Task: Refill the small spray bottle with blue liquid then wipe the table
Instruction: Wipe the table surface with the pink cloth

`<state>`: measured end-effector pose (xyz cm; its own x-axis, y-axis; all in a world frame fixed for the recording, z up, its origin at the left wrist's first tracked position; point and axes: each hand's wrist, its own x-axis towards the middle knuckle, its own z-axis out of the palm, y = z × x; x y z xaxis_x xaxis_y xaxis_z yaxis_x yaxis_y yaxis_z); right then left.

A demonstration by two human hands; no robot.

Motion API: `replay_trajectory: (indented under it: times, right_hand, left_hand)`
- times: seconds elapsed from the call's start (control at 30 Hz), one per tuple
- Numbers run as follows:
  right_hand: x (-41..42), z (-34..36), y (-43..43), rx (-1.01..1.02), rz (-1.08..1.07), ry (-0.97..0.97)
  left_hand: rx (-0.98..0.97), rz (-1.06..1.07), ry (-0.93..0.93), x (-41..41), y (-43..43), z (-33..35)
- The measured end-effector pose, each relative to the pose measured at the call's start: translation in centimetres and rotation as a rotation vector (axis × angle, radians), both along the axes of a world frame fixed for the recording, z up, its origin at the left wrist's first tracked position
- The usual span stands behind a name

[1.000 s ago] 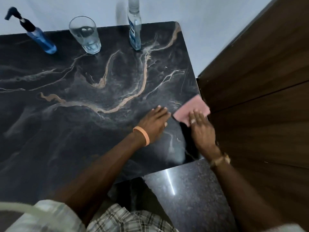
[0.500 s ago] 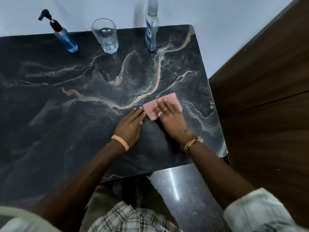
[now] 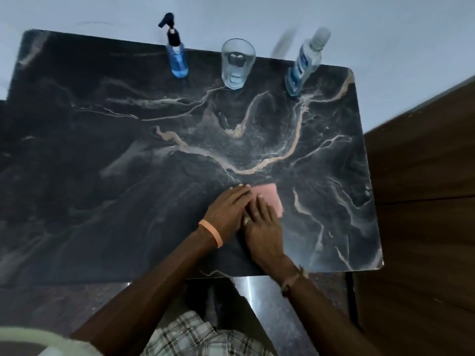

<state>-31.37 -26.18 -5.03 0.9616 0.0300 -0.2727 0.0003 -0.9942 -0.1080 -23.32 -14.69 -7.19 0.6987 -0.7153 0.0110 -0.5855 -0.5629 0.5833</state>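
A pink cloth (image 3: 272,199) lies flat on the black marble table (image 3: 128,176), right of the middle and towards the front. My right hand (image 3: 262,227) presses down on it, covering its near left part. My left hand (image 3: 226,208) lies flat on the table against the right hand, its fingers touching the cloth's left edge and gripping nothing. At the back edge stands the small spray bottle (image 3: 177,60), black pump on top and blue liquid inside. The taller clear bottle (image 3: 302,68), blue liquid low in it, stands at the back right.
A drinking glass (image 3: 237,65) with a little clear liquid stands between the two bottles. A brown wooden panel (image 3: 424,201) runs along the table's right side. A pale wall rises behind the table. Polished dark floor (image 3: 277,317) shows below the front edge.
My right hand has slid the pink cloth from the table's right edge leftwards towards the middle. My left hand moved left with it, and the two hands are now touching.
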Motion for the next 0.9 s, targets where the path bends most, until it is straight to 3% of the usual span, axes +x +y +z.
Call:
replay_trajectory:
  times: [0.1, 0.23, 0.3, 0.4, 0.53, 0.63, 0.7, 0.8, 0.9]
  right_hand:
    - [7.7, -0.9, 0.8, -0.051, 0.036, -0.023]
    - [12.9, -1.3, 2.9, -0.017, -0.349, -0.075]
    - [10.6, -1.3, 7.6, 0.053, -0.379, -0.156]
    - [7.5, -1.7, 17.3, 0.181, -0.080, -0.102]
    - [15.9, -2.2, 24.5, 0.189, 0.497, 0.014]
    - [21.0, -2.5, 23.8, 0.141, 0.823, -0.059]
    - [20.4, -2.0, 21.3, 0.157, 0.846, -0.037]
    - [16.0, -1.4, 14.9, 0.237, 0.749, -0.043]
    - [12.8, -0.4, 6.2, 0.174, 0.477, -0.058]
  left_hand:
    - [-0.020, 0.160, 0.011, 3.1, 5.0, -0.2]
    - [0.026, 0.191, 0.030, 6.8, 10.8, -0.9]
    - [0.033, 0.175, 0.021, 7.5, 13.1, -0.7]
    - [-0.075, 0.355, 0.007, 8.3, 17.8, -0.4]
    - [-0.086, 0.672, 0.040, 10.5, 24.8, -0.1]
    - [-0.045, 0.845, 0.079, 12.3, 27.9, 0.7]
    - [-0.035, 0.740, 0.082, 12.6, 27.4, 1.6]
    - [-0.030, 0.228, 0.018, 11.3, 23.1, 2.4]
    - [0.056, -0.180, -0.052, 9.9, 16.6, 1.2]
